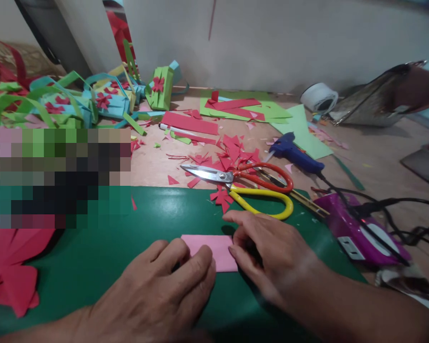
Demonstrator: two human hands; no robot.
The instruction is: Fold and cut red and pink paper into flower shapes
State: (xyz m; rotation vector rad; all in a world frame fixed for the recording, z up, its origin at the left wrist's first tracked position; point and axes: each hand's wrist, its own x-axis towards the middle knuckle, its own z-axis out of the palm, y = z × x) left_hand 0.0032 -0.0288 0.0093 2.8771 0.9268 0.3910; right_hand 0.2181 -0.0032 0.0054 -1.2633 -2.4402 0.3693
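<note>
A folded pink paper [224, 257] lies flat on the green mat [146, 209] in front of me. My left hand [164, 281] covers its left part, fingers bent and pressing it down. At the right edge of the paper, my right hand [271, 252] pinches with the thumb and a curled finger, while the index finger reaches out above. Just beyond that hand rest scissors [222, 176] with one red and one yellow handle, blades apart. A small red paper flower [220, 197] sits beside them. Parts of the paper's left end are hidden under my fingers.
Red paper scraps [232, 147] and a blue glue gun [296, 152] lie behind the scissors. A purple power strip [368, 233] with black cords stands right. Paper baskets [110, 102] crowd the back left; large red paper petals [14, 267] lie left. One area is pixelated.
</note>
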